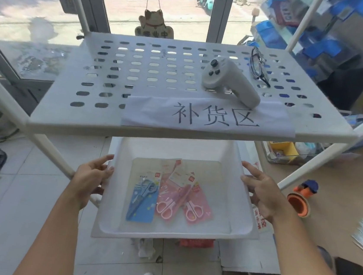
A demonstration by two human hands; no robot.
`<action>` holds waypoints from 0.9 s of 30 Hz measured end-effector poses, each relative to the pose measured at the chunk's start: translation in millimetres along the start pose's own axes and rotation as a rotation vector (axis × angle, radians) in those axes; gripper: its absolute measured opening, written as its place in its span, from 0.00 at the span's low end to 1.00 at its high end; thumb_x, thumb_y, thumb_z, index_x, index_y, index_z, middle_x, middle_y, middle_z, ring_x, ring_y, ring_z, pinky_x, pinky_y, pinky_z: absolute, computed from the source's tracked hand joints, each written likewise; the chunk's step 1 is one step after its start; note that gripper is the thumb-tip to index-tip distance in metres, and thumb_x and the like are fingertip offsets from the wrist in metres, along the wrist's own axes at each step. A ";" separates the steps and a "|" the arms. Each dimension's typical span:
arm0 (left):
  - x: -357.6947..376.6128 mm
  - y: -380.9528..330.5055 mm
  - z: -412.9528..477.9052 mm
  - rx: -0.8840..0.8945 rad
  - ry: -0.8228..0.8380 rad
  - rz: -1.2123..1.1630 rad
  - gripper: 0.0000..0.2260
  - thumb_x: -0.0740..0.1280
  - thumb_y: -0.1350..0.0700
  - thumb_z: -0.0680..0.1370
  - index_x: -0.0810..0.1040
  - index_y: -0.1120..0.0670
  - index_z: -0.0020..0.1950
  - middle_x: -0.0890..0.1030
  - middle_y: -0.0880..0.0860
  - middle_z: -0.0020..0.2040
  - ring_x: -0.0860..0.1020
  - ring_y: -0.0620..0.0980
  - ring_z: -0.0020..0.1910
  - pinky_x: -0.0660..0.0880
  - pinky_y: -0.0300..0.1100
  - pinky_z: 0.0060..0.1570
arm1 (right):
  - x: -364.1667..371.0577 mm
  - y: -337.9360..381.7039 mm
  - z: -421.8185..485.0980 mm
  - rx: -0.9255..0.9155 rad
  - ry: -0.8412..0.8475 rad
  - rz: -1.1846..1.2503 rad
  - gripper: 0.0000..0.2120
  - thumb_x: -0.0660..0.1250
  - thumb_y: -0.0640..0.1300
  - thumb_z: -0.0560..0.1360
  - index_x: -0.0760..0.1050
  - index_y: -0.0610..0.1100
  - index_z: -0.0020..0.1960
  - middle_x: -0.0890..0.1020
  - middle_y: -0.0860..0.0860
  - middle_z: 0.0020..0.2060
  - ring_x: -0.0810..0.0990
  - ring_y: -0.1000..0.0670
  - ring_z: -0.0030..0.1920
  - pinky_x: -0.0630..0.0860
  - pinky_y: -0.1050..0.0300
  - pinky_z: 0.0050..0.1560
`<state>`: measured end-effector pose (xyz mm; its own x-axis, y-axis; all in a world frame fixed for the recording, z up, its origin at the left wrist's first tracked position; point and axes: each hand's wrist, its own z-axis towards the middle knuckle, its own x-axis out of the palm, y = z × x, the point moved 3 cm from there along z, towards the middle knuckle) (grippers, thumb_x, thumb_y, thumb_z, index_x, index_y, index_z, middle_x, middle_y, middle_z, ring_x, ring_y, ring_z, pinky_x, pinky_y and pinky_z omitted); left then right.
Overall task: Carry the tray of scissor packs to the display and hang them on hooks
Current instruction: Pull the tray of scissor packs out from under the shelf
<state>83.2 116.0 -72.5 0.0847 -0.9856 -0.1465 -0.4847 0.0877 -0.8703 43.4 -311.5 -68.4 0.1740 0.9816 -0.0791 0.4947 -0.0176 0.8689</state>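
both hands, left hand (90, 177) and right hand (263, 195), grip the white tray (244, 210) of scissor packs (170, 195) under the perforated shelf (73, 88) (game controller (227, 81), eyeglasses (258, 66) on top).

A shop: restock shelf (115, 116), hanging open sign (155, 29)

White perforated shelf (152, 70) on white tubular legs, a grey handheld controller (229, 80) and black folded eyeglasses (259, 67) lying at its right rear, a paper sign (207, 116) with 3 handwritten characters draped over its front edge, controller handle resting on the sign
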 end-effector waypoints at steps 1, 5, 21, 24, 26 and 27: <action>1.0 -0.4 -4.1 0.016 0.006 0.015 0.17 0.66 0.63 0.80 0.77 0.51 0.67 0.79 0.56 0.45 0.79 0.55 0.41 0.81 0.45 0.28 | -1.0 -1.6 -4.0 -0.008 -0.007 0.014 0.20 0.62 0.38 0.83 0.74 0.56 0.71 0.85 0.43 0.50 0.83 0.41 0.51 0.82 0.41 0.49; 3.7 3.9 -23.3 0.080 -0.001 0.000 0.17 0.66 0.63 0.80 0.76 0.50 0.67 0.81 0.54 0.44 0.81 0.55 0.42 0.79 0.47 0.31 | -8.0 -10.7 -20.6 -0.021 -0.028 0.036 0.20 0.62 0.37 0.83 0.76 0.55 0.69 0.84 0.42 0.49 0.83 0.41 0.48 0.82 0.41 0.49; 17.5 81.7 -208.0 0.106 -0.458 -0.153 0.14 0.64 0.64 0.81 0.78 0.52 0.64 0.82 0.52 0.47 0.78 0.54 0.42 0.76 0.56 0.46 | -26.5 -27.5 -69.5 -0.107 0.257 -0.081 0.17 0.64 0.35 0.82 0.78 0.52 0.65 0.85 0.43 0.49 0.84 0.43 0.46 0.81 0.37 0.52; 2.7 106.8 -255.3 0.089 -0.564 -0.173 0.14 0.63 0.63 0.81 0.77 0.51 0.64 0.82 0.54 0.48 0.78 0.55 0.42 0.76 0.55 0.45 | -3.9 -30.2 -86.2 -0.107 0.353 -0.130 0.17 0.63 0.34 0.82 0.78 0.52 0.63 0.84 0.42 0.47 0.83 0.43 0.45 0.80 0.37 0.53; -9.7 121.0 -286.3 0.088 -0.640 -0.193 0.14 0.63 0.64 0.81 0.78 0.52 0.64 0.82 0.54 0.47 0.79 0.55 0.41 0.76 0.51 0.41 | 17.3 -31.2 -97.2 -0.115 0.417 -0.160 0.17 0.63 0.33 0.81 0.78 0.51 0.63 0.84 0.42 0.46 0.83 0.42 0.45 0.80 0.39 0.51; -17.0 128.1 -301.9 0.086 -0.684 -0.199 0.14 0.63 0.64 0.81 0.78 0.52 0.64 0.82 0.53 0.46 0.79 0.54 0.39 0.76 0.48 0.39 | 29.4 -32.8 -102.9 -0.122 0.446 -0.177 0.17 0.63 0.33 0.81 0.78 0.51 0.63 0.84 0.42 0.47 0.83 0.42 0.45 0.80 0.40 0.50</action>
<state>-243.1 100.4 -39.6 0.7044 -0.6753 -0.2187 -0.3357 -0.0455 -0.9409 -55.3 -262.5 -48.9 -0.2983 0.9538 -0.0367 0.3759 0.1527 0.9140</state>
